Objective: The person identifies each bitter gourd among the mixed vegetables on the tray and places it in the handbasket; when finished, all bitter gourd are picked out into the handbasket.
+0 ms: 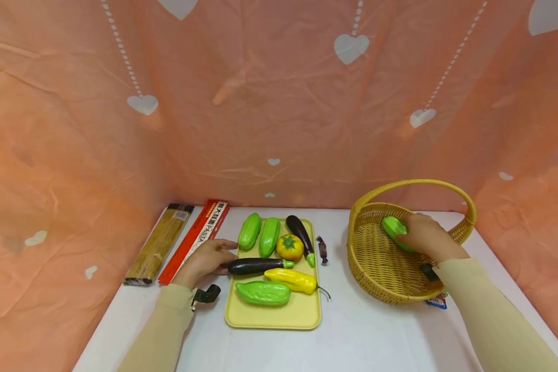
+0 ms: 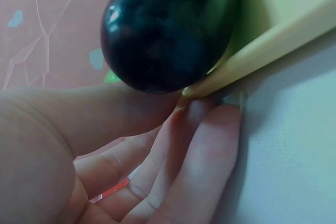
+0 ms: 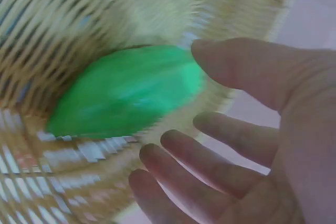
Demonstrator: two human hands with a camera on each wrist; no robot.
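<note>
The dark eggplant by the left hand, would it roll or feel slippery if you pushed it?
The dark eggplant could feel a bit slippery, as its skin looks smooth and shiny. It might roll sideways, because its body is long and rounded. It would probably stay stiff rather than flop, since it looks plump and straight.

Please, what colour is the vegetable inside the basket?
The vegetable is bright green; the right wrist view shows it best.

red-white box [image 1: 197, 239] | "PASTA" | Chinese characters, partly legible
</note>
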